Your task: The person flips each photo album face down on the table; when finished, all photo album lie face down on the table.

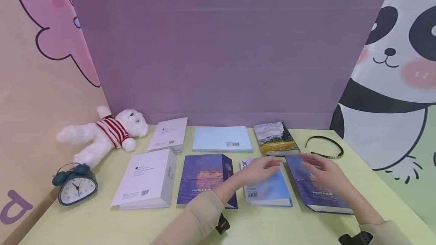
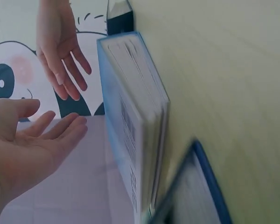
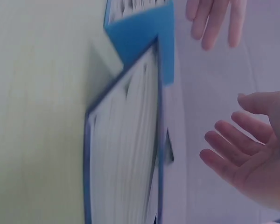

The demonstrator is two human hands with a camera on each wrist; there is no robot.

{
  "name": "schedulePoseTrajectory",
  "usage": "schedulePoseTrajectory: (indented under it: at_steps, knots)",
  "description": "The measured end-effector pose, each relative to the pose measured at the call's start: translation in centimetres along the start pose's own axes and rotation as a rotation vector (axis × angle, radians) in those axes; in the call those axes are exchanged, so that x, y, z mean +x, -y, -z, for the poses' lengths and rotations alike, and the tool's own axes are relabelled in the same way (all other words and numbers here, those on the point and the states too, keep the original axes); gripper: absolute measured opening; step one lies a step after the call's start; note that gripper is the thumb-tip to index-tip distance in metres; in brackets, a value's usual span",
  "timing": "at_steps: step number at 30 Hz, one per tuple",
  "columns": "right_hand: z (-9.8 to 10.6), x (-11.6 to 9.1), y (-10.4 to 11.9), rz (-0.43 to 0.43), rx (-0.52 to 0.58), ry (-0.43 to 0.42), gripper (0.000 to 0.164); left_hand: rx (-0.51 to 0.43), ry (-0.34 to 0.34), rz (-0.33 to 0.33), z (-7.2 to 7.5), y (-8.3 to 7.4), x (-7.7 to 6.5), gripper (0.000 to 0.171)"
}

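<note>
My left hand [image 1: 260, 169] hovers over the upper part of a light-blue album [image 1: 274, 190], its fingers loosely extended and holding nothing. To its right, my right hand [image 1: 321, 169] is above a dark-blue photo album [image 1: 328, 201] with a painted cover, partly hiding it. In the left wrist view both palms face each other across a gap, and the light-blue album [image 2: 130, 93] shows its page edges beside them. From the right wrist, the dark-blue album [image 3: 123, 140] lies next to my relaxed, spread fingers [image 3: 228, 140].
Left of the hands lie another dark-blue photo album [image 1: 201, 173] and a white album [image 1: 143, 177]. Behind are a white album [image 1: 168, 133], a pale-blue album [image 1: 223, 137], a landscape-covered book [image 1: 276, 137] and a black headband [image 1: 340, 147]. A plush toy [image 1: 102, 131] and alarm clock [image 1: 77, 188] sit left.
</note>
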State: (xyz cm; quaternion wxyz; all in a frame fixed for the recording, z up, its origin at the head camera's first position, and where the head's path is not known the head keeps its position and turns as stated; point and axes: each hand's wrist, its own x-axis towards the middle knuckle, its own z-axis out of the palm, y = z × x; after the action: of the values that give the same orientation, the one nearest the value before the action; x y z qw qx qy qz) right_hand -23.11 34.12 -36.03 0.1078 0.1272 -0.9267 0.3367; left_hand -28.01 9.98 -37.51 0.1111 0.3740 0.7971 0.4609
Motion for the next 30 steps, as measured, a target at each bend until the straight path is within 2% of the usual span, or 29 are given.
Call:
schedulePoseTrajectory:
  at_steps: [5,11,16,20,25,30]
  knots:
    - [1.1,-0.1,-1.3,-0.015,-0.043,-0.019,0.044,-0.110,0.025,0.071,-1.5,-0.6,1.1,0.042]
    - [2.1,-0.9,-3.2,-0.041,-0.102,-0.027,0.045,-0.179,0.055,0.130,-3.7,-1.2,2.4,0.047]
    - [2.6,-1.5,-5.1,-0.115,-0.154,0.033,0.053,-0.201,0.043,0.200,-5.6,-2.2,3.5,0.054]
    - [2.7,-1.8,-6.5,-0.137,-0.214,0.093,0.055,-0.237,0.012,0.274,-6.7,-2.8,4.2,0.057]
    - [2.6,-2.0,-7.4,-0.145,-0.186,0.164,0.054,-0.314,-0.043,0.369,-7.7,-3.0,4.7,0.064]
    - [2.3,-1.9,-7.3,-0.164,-0.191,0.233,0.056,-0.324,-0.026,0.439,-8.2,-2.8,4.8,0.075]
